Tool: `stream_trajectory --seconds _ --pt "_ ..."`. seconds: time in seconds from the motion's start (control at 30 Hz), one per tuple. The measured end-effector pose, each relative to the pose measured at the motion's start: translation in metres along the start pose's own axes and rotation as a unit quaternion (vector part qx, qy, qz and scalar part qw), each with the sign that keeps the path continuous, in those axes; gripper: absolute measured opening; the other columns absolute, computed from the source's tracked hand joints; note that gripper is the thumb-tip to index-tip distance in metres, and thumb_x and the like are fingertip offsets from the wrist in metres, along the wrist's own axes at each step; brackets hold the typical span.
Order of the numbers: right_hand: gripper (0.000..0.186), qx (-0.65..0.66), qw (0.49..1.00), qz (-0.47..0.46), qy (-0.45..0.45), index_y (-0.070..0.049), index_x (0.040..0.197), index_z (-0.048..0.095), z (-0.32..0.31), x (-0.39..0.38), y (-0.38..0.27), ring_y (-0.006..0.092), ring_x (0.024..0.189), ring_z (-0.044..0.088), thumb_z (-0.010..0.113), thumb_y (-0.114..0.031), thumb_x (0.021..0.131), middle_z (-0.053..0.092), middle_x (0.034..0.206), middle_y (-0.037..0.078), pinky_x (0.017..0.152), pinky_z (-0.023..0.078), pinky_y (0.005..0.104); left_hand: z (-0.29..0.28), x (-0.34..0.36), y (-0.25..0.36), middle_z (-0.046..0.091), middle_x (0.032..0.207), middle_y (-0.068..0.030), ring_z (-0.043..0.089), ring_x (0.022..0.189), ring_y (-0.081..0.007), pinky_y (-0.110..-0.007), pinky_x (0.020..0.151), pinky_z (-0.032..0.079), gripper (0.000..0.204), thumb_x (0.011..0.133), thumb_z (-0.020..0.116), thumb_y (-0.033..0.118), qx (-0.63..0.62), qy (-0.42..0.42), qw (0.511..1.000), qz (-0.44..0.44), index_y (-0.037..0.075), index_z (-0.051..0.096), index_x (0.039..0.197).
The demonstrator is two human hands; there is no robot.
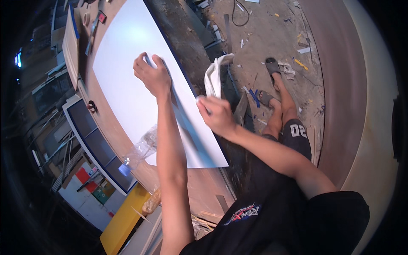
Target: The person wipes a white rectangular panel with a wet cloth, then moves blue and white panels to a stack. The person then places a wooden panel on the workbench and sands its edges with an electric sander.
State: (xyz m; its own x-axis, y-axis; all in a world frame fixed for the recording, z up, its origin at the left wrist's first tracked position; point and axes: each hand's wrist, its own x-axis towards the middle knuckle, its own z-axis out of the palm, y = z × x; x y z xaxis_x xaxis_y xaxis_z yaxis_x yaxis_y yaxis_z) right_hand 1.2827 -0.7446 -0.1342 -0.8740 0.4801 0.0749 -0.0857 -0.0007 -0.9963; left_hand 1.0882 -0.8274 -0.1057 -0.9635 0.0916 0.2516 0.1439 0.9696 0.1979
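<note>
My left hand (152,74) is over the upper part of a large white sheet (121,97) on a wooden board, fingers curled round something small and grey that I cannot make out. My right hand (216,114) is closed at the sheet's right edge, lower than the left, with a small pale object partly showing at its fingertips, too small to name. A white cloth (212,78) lies just beyond it at the bench edge. A clear plastic bottle with a blue cap (135,157) lies by my left forearm.
Small tools (91,36) and a dark round item (91,106) lie on the board's left margin. A blue-edged frame (70,108), stacked panels and a yellow board (121,212) are at the left. The littered floor (272,38) and my sandalled feet show at the right, beside a curved brown surface (340,93).
</note>
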Motion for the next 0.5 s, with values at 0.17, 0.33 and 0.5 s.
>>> stream_trajectory --seconds 0.17,0.33,0.5 --pt "0.005 -0.032 0.992 0.072 -0.103 0.0 0.091 0.068 -0.054 -0.119 -0.03 0.034 0.062 0.062 0.067 -0.004 0.089 0.059 0.072 0.016 0.054 0.047 0.0408 -0.004 0.003 0.011 0.047 0.137 -0.0202 0.041 0.131 -0.0374 -0.047 0.11 0.036 0.045 0.097 0.053 0.032 -0.038 0.005 0.999 -0.014 0.001 0.054 0.131" --pt "0.025 -0.114 0.847 0.064 -0.516 -0.002 0.087 0.068 -0.113 -0.231 -0.044 0.0383 0.078 0.066 0.055 -0.022 0.097 0.065 0.08 0.017 0.071 0.054 0.0483 -0.009 -0.011 -0.009 0.047 0.139 -0.0225 0.041 0.132 -0.0384 -0.047 0.111 0.035 0.044 0.097 0.053 0.024 -0.05 0.055 0.997 0.018 -0.003 0.051 0.132" --pt "0.024 -0.07 0.861 0.128 -0.486 -0.001 0.097 0.072 -0.118 -0.167 -0.061 0.0387 0.091 0.068 0.064 -0.022 0.091 0.071 0.095 0.021 0.084 0.053 0.0453 -0.057 -0.118 0.039 0.06 0.125 -0.0251 0.056 0.119 -0.0392 -0.045 0.104 0.043 0.04 0.094 0.06 0.011 -0.296 -0.02 0.952 0.079 -0.005 0.054 0.13"
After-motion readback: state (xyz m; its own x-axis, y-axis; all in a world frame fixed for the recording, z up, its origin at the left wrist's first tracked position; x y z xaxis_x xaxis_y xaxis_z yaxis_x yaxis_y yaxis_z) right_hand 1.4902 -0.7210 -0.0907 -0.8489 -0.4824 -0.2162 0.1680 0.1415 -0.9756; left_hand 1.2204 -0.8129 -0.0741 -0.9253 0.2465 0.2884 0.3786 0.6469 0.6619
